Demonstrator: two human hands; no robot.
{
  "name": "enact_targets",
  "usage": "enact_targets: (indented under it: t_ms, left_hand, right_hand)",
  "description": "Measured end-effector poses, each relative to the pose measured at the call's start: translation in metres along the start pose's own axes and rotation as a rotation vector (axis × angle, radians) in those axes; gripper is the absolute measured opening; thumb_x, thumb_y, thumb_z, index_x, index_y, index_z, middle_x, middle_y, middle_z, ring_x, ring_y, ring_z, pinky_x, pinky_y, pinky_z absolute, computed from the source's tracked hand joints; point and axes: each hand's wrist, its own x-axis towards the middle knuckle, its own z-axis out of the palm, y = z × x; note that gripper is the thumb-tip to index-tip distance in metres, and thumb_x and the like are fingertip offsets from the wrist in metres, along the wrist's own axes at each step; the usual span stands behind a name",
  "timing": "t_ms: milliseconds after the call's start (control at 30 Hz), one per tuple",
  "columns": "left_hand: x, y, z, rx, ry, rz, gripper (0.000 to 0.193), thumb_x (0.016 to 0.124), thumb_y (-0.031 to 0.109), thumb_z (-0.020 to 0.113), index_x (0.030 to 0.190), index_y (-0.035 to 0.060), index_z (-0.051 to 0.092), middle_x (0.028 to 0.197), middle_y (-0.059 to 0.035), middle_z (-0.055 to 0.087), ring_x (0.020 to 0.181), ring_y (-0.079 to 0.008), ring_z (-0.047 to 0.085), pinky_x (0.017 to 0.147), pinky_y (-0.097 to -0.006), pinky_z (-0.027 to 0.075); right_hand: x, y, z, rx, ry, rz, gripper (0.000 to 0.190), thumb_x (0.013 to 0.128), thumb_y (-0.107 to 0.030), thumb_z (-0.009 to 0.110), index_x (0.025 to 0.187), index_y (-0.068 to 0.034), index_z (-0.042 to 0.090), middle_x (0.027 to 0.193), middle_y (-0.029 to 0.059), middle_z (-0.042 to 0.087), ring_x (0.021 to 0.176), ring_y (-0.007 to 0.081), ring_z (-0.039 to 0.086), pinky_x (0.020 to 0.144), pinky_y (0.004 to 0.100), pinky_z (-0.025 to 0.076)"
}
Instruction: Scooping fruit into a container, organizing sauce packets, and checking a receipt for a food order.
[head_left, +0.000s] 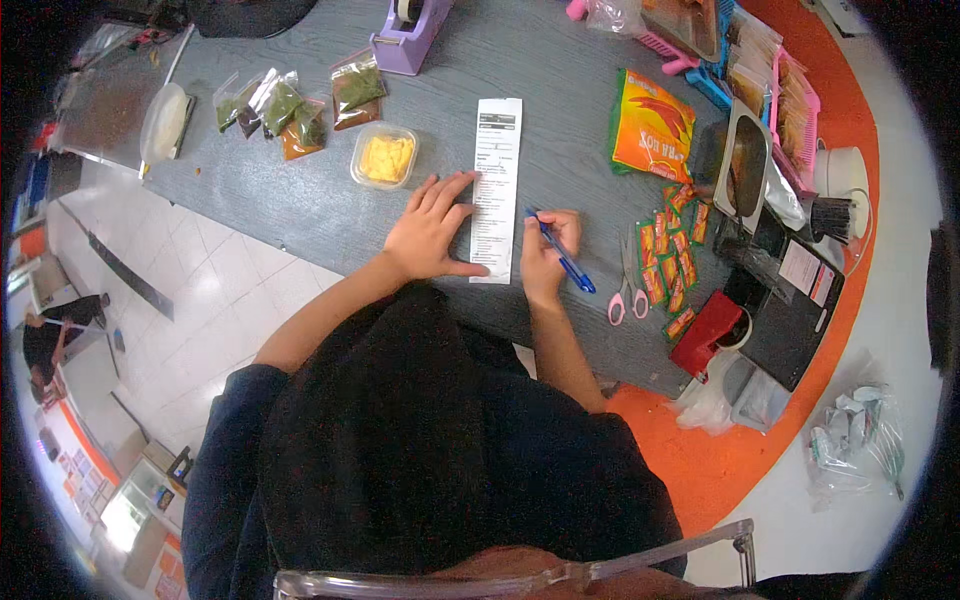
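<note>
A long white paper slip (495, 191) with printed writing lies on the grey wood-grain table (300, 202). My left hand (433, 229) rests spread flat at the slip's left edge, thumb and fingertips on or against the paper. In my right hand (550, 244) is a blue pen (562, 255), just right of the slip. Beyond my left hand sits a clear plastic tub (385, 156) of yellow food. Small zip bags (289, 109) with green and brown contents lie left of it. Pink-handled scissors (628, 289) are to the right, beside several small orange and green sachets (667, 251).
A purple tape dispenser (409, 37) stands at the far edge. An orange chili packet (654, 126) lies right. Along the right edge are a metal container (742, 165), pink baskets (799, 112), a red box (705, 330) and a black tray-like surface (787, 322). A person (49, 337) appears far left.
</note>
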Motion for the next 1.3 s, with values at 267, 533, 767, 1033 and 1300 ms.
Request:
enact_targets:
  t_ms: [267, 533, 767, 1033, 1300]
  left_hand:
    - [-0.003, -0.004, 0.004, -0.004, 0.03, 0.006, 0.063, 0.07, 0.053, 0.064, 0.107, 0.0043, 0.05, 0.126, -0.0169, 0.041, 0.123, -0.0336, 0.036, 0.106, -0.0502, 0.024]
    - [-0.003, -0.003, 0.003, -0.047, 0.042, -0.005, 0.045, 0.076, 0.035, 0.06, 0.109, 0.006, 0.05, 0.125, -0.0153, 0.043, 0.124, -0.0334, 0.035, 0.106, -0.0495, 0.023]
    - [-0.007, -0.005, 0.006, -0.042, 0.079, 0.03, 0.04, 0.074, 0.027, 0.061, 0.108, 0.0059, 0.051, 0.129, -0.0123, 0.045, 0.124, -0.033, 0.036, 0.105, -0.049, 0.025]
    - [-0.013, -0.01, 0.007, -0.204, 0.181, 0.045, 0.038, 0.076, 0.022, 0.062, 0.109, 0.0073, 0.05, 0.126, -0.0089, 0.046, 0.123, -0.0305, 0.038, 0.108, -0.0502, 0.021]
    - [-0.086, -0.02, -0.002, -0.371, 0.381, -0.293, 0.038, 0.086, 0.019, 0.057, 0.055, 0.001, 0.045, 0.052, -0.0177, 0.043, 0.047, -0.0358, 0.045, 0.045, -0.0425, 0.032]
  right_hand:
    - [0.004, -0.008, 0.003, 0.028, -0.038, -0.005, 0.016, 0.073, 0.004, 0.06, 0.083, -0.004, 0.05, 0.083, 0.0095, 0.05, 0.076, 0.02, 0.052, 0.066, 0.0295, 0.043]
    - [-0.001, 0.006, 0.002, 0.324, -0.008, 0.301, 0.007, 0.084, -0.001, 0.05, 0.089, -0.002, 0.045, 0.072, 0.0027, 0.046, 0.062, 0.0099, 0.047, 0.054, 0.0213, 0.041]
    - [0.031, -0.021, 0.002, -0.207, -0.486, 0.382, 0.043, 0.078, -0.014, 0.064, 0.116, -0.008, 0.045, 0.083, 0.0119, 0.056, 0.067, 0.0223, 0.058, 0.057, 0.0336, 0.047]
    - [0.014, -0.023, 0.008, -0.344, -0.228, -0.205, 0.046, 0.072, -0.013, 0.07, 0.112, -0.004, 0.05, 0.085, 0.0095, 0.049, 0.072, 0.0208, 0.051, 0.063, 0.0329, 0.044]
    - [0.003, -0.008, -0.001, -0.124, -0.225, -0.059, 0.02, 0.077, -0.008, 0.066, 0.094, -0.003, 0.056, 0.076, 0.0061, 0.049, 0.063, 0.0158, 0.05, 0.053, 0.0274, 0.042]
